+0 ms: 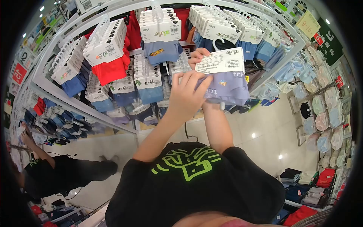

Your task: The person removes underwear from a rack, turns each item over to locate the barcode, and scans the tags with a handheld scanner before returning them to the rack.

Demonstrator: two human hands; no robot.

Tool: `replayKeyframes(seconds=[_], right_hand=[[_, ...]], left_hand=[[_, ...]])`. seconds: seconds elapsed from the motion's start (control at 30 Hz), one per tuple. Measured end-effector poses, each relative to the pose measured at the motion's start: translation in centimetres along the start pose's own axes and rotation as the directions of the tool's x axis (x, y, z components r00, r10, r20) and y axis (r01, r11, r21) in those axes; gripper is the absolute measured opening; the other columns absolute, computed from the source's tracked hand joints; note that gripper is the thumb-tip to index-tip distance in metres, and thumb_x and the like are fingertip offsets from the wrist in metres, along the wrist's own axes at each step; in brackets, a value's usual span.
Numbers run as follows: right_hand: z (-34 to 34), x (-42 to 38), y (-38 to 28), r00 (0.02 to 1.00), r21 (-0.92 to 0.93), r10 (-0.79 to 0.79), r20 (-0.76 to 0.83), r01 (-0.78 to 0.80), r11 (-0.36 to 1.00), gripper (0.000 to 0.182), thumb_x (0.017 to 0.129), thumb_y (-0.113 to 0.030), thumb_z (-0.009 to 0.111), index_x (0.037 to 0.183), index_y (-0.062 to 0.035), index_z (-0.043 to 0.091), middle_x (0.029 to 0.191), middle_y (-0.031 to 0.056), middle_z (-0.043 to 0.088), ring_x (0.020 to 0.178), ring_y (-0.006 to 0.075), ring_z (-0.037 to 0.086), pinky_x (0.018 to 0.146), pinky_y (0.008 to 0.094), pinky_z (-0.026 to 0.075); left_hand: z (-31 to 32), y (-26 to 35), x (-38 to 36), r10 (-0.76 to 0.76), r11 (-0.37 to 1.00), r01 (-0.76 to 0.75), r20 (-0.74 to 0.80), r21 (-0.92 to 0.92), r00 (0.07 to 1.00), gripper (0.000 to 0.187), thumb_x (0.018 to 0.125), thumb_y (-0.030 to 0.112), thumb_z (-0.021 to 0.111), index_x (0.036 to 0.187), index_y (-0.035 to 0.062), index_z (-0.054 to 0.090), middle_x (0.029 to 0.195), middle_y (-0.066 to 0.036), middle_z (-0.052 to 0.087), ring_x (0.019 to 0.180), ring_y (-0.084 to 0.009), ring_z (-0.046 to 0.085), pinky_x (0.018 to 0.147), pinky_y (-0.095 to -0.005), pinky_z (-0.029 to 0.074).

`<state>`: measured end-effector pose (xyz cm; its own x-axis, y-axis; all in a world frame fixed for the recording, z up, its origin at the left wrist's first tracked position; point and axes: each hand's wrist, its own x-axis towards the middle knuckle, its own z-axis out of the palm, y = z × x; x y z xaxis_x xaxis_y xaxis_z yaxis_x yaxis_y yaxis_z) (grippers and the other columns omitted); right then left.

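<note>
Upright before me is a pack of lavender underwear, with a white printed header card and a white hook on top. A small coloured motif shows on the fabric. My left hand is at the pack's left side, its thumb and fingers gripping the fabric edge. My right hand reaches up behind the pack, and its curled fingers hold the card's upper left edge. The pack hides most of that palm. Just behind hang rows of similar carded packs, including a blue one with an orange motif.
A white metal rack curves around the front and left, with red packs and blue packs hanging from it. Pale garments hang on the right wall, above folded stacks. A mirror at left reflects a person. Tiled floor lies below.
</note>
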<state>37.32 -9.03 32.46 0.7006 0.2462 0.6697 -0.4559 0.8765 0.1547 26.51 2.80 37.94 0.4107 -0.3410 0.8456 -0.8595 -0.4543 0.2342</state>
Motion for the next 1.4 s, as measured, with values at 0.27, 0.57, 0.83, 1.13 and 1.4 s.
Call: replayKeyframes(seconds=[0.27,0.57,0.83,1.13,1.4], right_hand=[[2.1,-1.7,3.1,0.966,-0.103,-0.042,-0.254,0.016,0.995,0.024,0.082,-0.027,0.053,0.084,-0.0053,0.041,0.079,0.0055,0.040,0.078,0.0159,0.042,0.077,0.0248,0.039],[1.7,-1.3,3.1,0.980,-0.051,-0.001,-0.201,-0.010,0.999,0.014,0.082,-0.019,0.048,0.083,-0.0079,0.041,0.081,0.0042,0.039,0.077,0.0162,0.037,0.075,0.0262,0.036],[3.4,-1.9,4.7,0.983,-0.016,0.038,-0.180,-0.042,0.999,0.011,0.080,-0.014,0.051,0.082,-0.0102,0.041,0.081,0.0008,0.039,0.077,0.0131,0.037,0.072,0.0251,0.035],[1.4,-6.8,6.2,0.837,-0.921,-0.540,-0.087,-0.275,-0.277,0.026,0.090,-0.029,0.044,0.109,-0.0107,0.048,0.098,0.0033,0.050,0.091,0.0151,0.049,0.079,0.0266,0.041],[-0.1,-7.1,4.9,0.872,-0.732,-0.456,-0.179,-0.428,-0.530,0.017,0.084,-0.019,0.051,0.097,-0.0083,0.054,0.087,0.0046,0.053,0.082,0.0197,0.050,0.072,0.0303,0.041]], left_hand=[[-2.5,-1.0,1.4,-0.200,0.860,0.228,0.110,-0.457,0.974,0.022,0.062,0.003,0.073,0.081,0.0008,0.062,0.079,-0.008,0.059,0.074,-0.0223,0.058,0.071,-0.0310,0.045],[-2.8,-0.6,1.3,-0.190,0.843,0.258,0.187,-0.473,0.964,0.020,0.063,0.000,0.072,0.081,0.0015,0.064,0.080,-0.007,0.061,0.074,-0.0183,0.059,0.069,-0.0278,0.046],[-3.1,-0.5,1.0,-0.509,0.506,0.623,0.377,-0.596,0.774,0.009,0.080,-0.001,0.058,0.087,-0.0053,0.061,0.084,-0.004,0.061,0.078,-0.0084,0.055,0.070,-0.0239,0.044],[-2.5,-3.1,2.9,-0.386,0.082,0.739,0.662,-0.669,0.643,0.026,0.088,0.022,0.055,0.089,-0.0026,0.063,0.076,0.000,0.062,0.065,-0.0037,0.054,0.058,-0.0184,0.043],[-2.5,-3.2,2.3,-0.345,0.197,0.752,0.674,-0.628,0.653,0.029,0.087,0.027,0.056,0.092,-0.0008,0.062,0.074,0.004,0.059,0.060,0.0007,0.047,0.051,-0.0154,0.038]])
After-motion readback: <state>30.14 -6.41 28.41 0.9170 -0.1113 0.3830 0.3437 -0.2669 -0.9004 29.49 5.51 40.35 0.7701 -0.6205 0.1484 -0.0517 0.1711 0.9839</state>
